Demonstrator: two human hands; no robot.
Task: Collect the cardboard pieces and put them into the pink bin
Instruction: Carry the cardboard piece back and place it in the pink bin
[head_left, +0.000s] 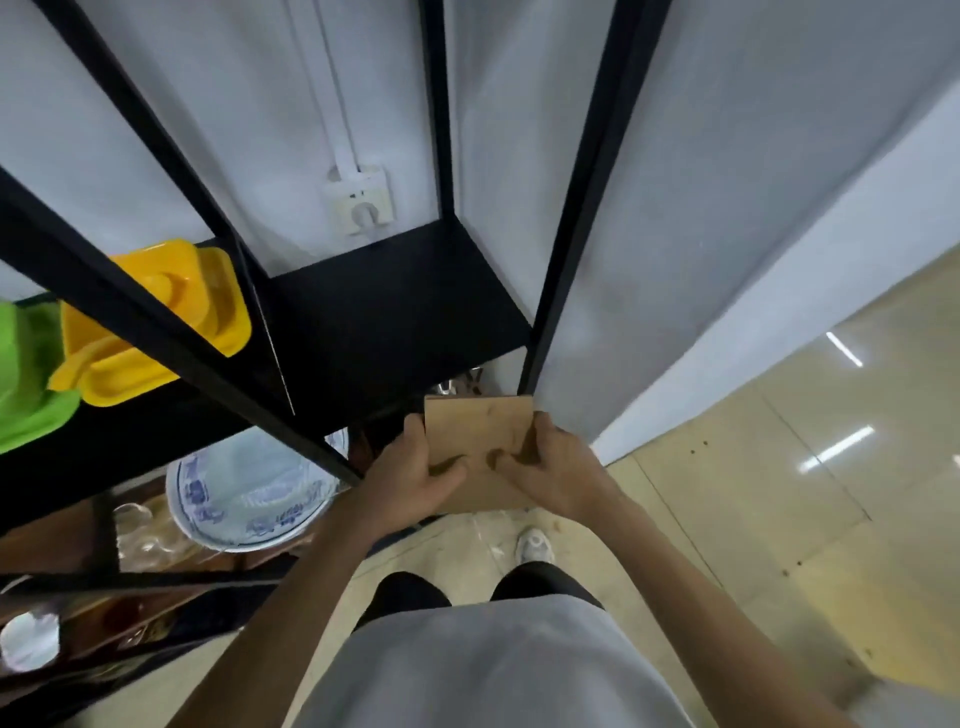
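Right now both hands hold the cardboard pieces (478, 441) at the centre of the frame, just below the black shelf (395, 312); the left hand (410, 478) clasps the left edge with its thumb on top, and the right hand (550, 467) closes on the right edge, fingers curled over the face; whether this is one piece or a stack, I cannot tell. The pink bin is not in view, so the step in hand is likely carrying; it would go best with both thumbs pressed flat so nothing slides out, and the cardboard kept level. A black upright post (582, 218) stands just beside the cardboard's upper right corner, and a diagonal bar (156, 332) runs close on the left, with a blue-patterned plate (249, 488) lower left; open room lies toward the tiled floor (779, 467) at the right of the frame, which looks the safer way to turn.
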